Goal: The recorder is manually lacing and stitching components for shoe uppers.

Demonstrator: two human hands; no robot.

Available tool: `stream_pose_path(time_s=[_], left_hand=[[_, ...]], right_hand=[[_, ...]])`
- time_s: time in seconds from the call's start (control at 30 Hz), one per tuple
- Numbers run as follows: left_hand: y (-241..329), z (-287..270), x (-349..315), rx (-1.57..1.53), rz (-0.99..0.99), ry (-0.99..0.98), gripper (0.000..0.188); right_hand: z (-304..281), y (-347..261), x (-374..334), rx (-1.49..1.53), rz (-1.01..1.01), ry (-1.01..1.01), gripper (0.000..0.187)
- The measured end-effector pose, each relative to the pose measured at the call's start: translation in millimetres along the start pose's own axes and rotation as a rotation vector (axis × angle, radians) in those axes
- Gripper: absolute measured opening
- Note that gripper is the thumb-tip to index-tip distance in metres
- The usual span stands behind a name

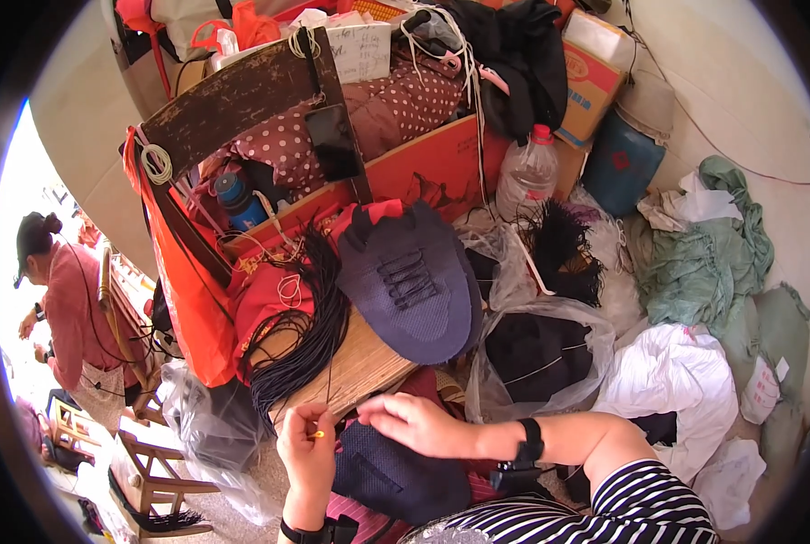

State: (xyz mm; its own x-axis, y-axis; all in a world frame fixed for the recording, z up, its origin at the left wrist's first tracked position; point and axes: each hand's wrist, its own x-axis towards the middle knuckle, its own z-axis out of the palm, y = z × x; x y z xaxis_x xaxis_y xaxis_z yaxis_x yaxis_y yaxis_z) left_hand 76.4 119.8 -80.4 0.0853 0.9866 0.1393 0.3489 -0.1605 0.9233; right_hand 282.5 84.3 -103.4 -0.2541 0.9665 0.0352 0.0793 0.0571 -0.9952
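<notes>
My left hand (303, 446) is closed in a pinch, with a small yellow thing (316, 435) at its fingertips; its kind is too small to tell. A thin dark strand rises just beyond those fingers. My right hand (416, 428) has its fingers stretched out toward the left hand, just above a dark navy mesh fabric piece (400, 480) on my lap. On the wooden bench (369, 354) ahead lies a bundle of black laces (310, 331). Beside it rests a stack of navy shoe uppers (412, 281), the top one crossed by lacing.
A wooden chair (233, 95) holds a hanging phone (332, 143) and a red bag (183, 299). To the right are a clear plastic bag of dark pieces (550, 363), a plastic bottle (529, 172) and white sacks (673, 385). A person (92, 308) sits at far left near a small stool (156, 476).
</notes>
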Motion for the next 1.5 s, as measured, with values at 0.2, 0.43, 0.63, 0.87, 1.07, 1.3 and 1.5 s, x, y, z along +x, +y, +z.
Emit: stream_pose_path(time_s=[0.2,0.43,0.63,0.87,1.07,1.3,1.5], left_hand=[[9,0,-36,0.094,-0.02,-0.1,0.028],[9,-21,-61,0.183,0.033,-0.272,0.013],[-13,-26,-49,0.078,-0.034,-0.187,0.018],[-3,-2,8,-0.428,-0.422,-0.296,0.035],[-3,5,17,-0.454,-0.38,-0.229,0.036],[-18,-6,9,-0.199,-0.296,-0.219,0.026],[-17,-8,12,-0.621,-0.522,-0.294,0.025]], right_hand=[[3,7,50,1.024,0.38,-0.109,0.035],[5,12,46,1.032,0.391,-0.028,0.028],[11,5,33,0.861,0.386,-0.108,0.029],[27,-10,9,0.321,0.351,-0.407,0.029],[3,6,29,0.398,0.349,-0.025,0.037],[18,-13,30,-0.509,-0.063,-0.099,0.032],[25,-20,26,-0.512,-0.1,-0.245,0.043]])
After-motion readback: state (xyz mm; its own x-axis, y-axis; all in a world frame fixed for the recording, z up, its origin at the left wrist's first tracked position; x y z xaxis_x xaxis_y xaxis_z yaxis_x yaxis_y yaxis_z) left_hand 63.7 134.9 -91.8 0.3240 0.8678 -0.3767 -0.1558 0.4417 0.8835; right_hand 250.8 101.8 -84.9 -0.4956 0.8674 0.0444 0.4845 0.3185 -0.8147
